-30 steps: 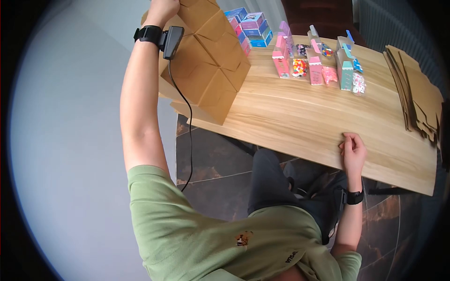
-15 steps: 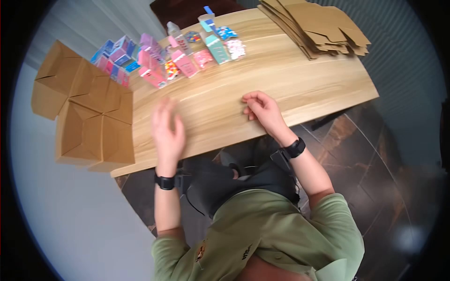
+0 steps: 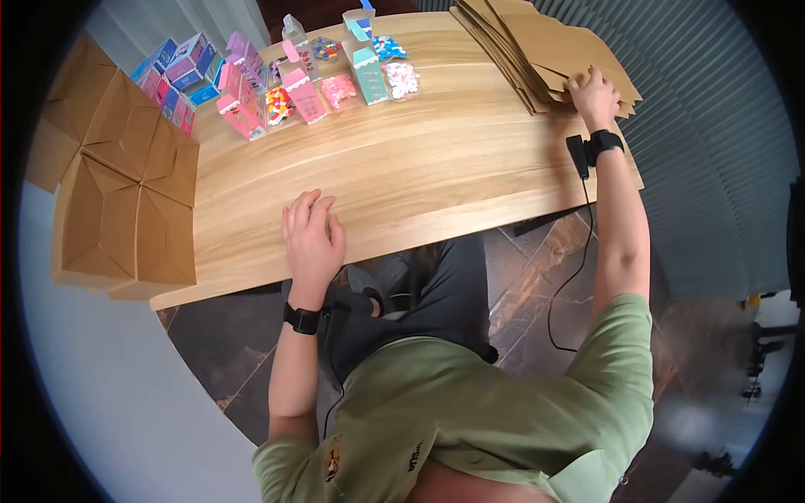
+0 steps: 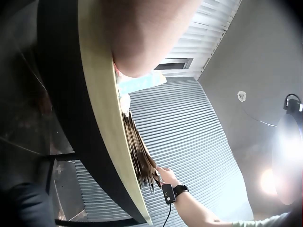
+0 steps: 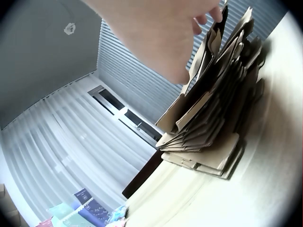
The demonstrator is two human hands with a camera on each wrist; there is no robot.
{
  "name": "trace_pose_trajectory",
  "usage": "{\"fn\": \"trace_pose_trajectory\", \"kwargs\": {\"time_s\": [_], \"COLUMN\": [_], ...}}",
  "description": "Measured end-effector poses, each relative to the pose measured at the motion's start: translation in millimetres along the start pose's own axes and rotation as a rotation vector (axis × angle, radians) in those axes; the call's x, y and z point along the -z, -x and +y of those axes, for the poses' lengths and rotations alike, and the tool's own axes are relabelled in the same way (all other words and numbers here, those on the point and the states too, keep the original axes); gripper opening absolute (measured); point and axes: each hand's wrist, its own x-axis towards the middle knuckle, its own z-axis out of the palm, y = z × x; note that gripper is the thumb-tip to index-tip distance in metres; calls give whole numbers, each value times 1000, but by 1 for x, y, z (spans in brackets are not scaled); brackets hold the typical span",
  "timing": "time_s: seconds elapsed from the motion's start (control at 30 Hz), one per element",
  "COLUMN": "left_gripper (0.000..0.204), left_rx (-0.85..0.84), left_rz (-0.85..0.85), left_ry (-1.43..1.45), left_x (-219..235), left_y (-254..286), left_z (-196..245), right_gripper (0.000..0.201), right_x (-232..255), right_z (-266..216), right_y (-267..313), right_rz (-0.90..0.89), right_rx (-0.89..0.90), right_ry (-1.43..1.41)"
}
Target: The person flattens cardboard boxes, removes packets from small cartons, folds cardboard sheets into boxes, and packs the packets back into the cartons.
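Note:
At the far right of the table, my right hand (image 3: 596, 101) grips the near end of the top flattened cardboard box (image 3: 579, 46) in a stack. From the right wrist, the stack's layered flaps (image 5: 203, 125) fan apart under the hand, with fingertips (image 5: 217, 14) over the far edge and the thumb nearer. My left hand (image 3: 314, 243) rests palm down near the table's front edge, fingers loosely bent, holding nothing. Close to the left wrist camera, that hand (image 4: 144, 33) fills the top of its view.
Folded open cardboard boxes (image 3: 126, 193) stand at the table's left end. Along the back are pink cartons (image 3: 302, 94), a teal carton (image 3: 366, 75), candy-like packets such as a white-and-pink one (image 3: 402, 79), and stacked blue and purple boxes (image 3: 189, 63). Cables hang from both wrist cameras.
My left hand came away from the standing cardboard boxes and settled on the table's front. My right hand reached from the front edge to the flattened stack. The head view swung right.

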Motion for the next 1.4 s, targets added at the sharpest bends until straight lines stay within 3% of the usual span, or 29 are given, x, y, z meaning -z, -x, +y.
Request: {"fn": "trace_pose_trajectory", "kwargs": {"time_s": [0.1,0.2,0.33,0.43,0.67,0.8,0.9,1.0,1.03,1.13,1.17,1.27,1.4], "left_gripper": [26,26,27,29,29,29,28,26,25,23,23,25,31], "left_rx": [-61,-63,-40,-37,-54,-17,-189,-30,-23,209,277,381,336], "left_rz": [70,60,39,21,22,49,29,-184,-203,-391,-526,-821,-968], "left_ry": [-12,-38,-28,-5,0,264,278,496,538,700,642,785,685], "left_x": [4,5,4,2,3,18,53,77,75,82,90,100,104], "left_y": [-3,-3,-1,-1,1,1,-12,-21,-24,-37,-43,-55,-50], "left_z": [5,5,1,-3,-4,7,46,70,63,42,34,-7,-37], "right_gripper": [72,72,66,63,61,67,70,65,63,56,44,39,31], "right_x": [4,5,13,33,120,160,173,177,176,175,178,180,174], "right_z": [-5,-4,-4,4,48,66,76,74,71,55,43,24,-9], "right_y": [-19,-23,-20,-3,148,241,279,295,294,288,288,275,265], "right_rz": [-212,-234,-86,33,204,104,-6,-69,-75,-50,-23,93,278], "right_rx": [-104,-79,-10,80,265,361,517,646,689,907,951,1246,1340], "right_ry": [89,139,211,111,-182,-357,-450,-556,-598,-695,-709,-646,-728]}}
